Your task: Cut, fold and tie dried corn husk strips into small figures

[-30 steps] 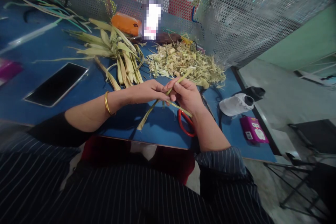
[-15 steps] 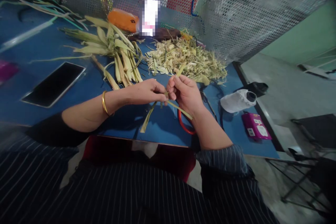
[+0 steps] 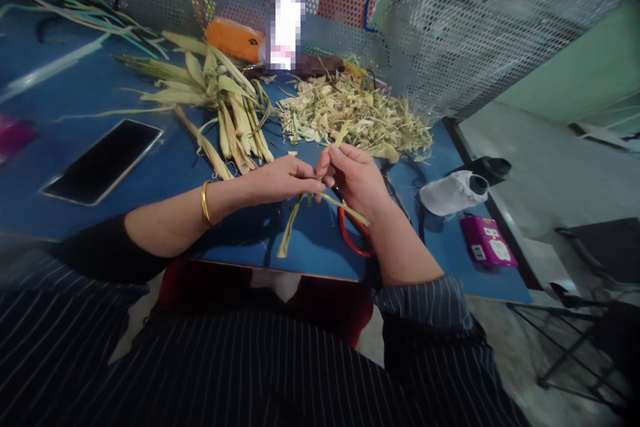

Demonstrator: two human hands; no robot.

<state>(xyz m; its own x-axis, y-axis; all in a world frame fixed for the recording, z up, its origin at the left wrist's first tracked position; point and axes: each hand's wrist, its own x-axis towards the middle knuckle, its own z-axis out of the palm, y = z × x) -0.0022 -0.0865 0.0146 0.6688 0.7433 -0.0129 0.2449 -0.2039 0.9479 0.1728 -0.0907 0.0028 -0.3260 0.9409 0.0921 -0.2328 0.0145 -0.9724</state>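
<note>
Left hand [image 3: 285, 180] and right hand [image 3: 359, 177] pinch crossed husk strips [image 3: 345, 207], seemingly unfinished with ends loose, larger husks [image 3: 227, 127] lying beyond the left and shreds [image 3: 350, 107] beyond the right

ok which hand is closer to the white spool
Right. The right hand sits to the left of the white spool, not touching it; the left hand is farther left, on the right hand's other side.

No text legible: purple pack [image 3: 488, 241], orange pack [image 3: 233, 39] marked, too small to read.
</note>
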